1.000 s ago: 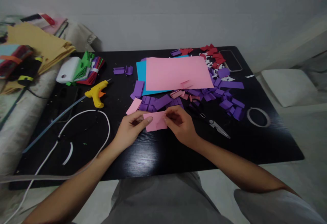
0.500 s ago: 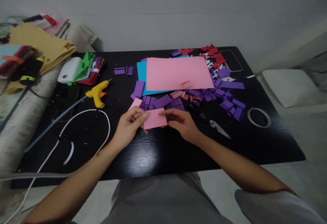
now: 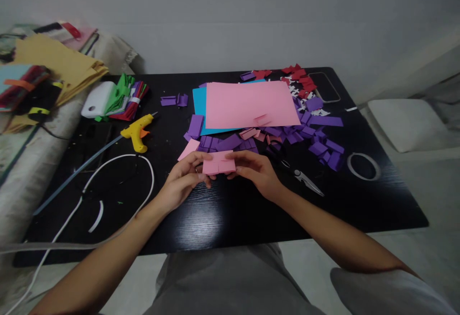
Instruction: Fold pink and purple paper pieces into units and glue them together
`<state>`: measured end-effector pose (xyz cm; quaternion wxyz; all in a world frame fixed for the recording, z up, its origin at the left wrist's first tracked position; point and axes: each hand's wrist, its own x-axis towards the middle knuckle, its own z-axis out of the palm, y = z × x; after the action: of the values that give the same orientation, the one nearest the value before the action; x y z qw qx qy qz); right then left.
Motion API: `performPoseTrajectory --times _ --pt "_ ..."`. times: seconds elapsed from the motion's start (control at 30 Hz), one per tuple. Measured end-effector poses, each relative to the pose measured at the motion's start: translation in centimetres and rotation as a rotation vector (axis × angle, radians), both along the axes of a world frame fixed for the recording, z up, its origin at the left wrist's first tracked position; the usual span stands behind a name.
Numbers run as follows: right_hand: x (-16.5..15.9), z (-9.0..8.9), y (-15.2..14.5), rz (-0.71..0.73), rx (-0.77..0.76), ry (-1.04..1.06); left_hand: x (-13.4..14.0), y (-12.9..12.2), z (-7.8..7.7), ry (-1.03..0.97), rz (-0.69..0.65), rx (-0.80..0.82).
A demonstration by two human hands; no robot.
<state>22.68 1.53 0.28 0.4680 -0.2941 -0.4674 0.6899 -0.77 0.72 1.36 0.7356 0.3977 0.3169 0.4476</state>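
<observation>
Between my two hands is a small folded piece of pink paper (image 3: 218, 162), with crease or cut lines near its middle. My left hand (image 3: 184, 176) pinches its left end, and my right hand (image 3: 256, 172) grips the right end between thumb and fingers. Another pink paper strip (image 3: 189, 148) lies just beyond my left hand. Folded purple paper pieces (image 3: 230, 143) lie behind the held paper. Farther back, a large pink sheet (image 3: 251, 104) rests over a blue sheet (image 3: 199, 104).
Scissors (image 3: 304, 180) lie right of my right hand, near a tape roll (image 3: 363, 166). Purple, red and white paper scraps (image 3: 305, 82) are heaped at the back right. At left are a yellow glue gun (image 3: 137, 133), a white cable (image 3: 153, 176) and bundled coloured paper (image 3: 124, 97).
The held pink paper has tilted and risen slightly away from me. My left thumb has moved from the paper's top face down to its near edge.
</observation>
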Motion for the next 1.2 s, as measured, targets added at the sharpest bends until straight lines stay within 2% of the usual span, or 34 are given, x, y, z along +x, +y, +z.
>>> performPoseTrajectory --times 0.37,0.53,0.8,0.97,1.2 --pt "-0.03 -0.17 -0.06 0.008 -0.018 0.003 -0.05 0.04 0.06 0.006 0.013 -0.002" --pt "-0.23 -0.21 -0.13 -0.010 -0.059 0.003 -0.11 0.02 -0.28 0.028 -0.003 0.047" --pt "-0.45 -0.61 -0.06 -0.097 -0.013 -0.171 0.07 -0.38 -0.91 0.115 -0.046 0.183" --pt "-0.34 -0.62 -0.22 -0.082 0.044 -0.256 0.25 -0.43 -0.79 0.173 -0.019 0.269" --pt "-0.48 -0.51 -0.22 -0.162 0.052 -0.293 0.44 -0.46 -0.37 0.211 0.003 0.302"
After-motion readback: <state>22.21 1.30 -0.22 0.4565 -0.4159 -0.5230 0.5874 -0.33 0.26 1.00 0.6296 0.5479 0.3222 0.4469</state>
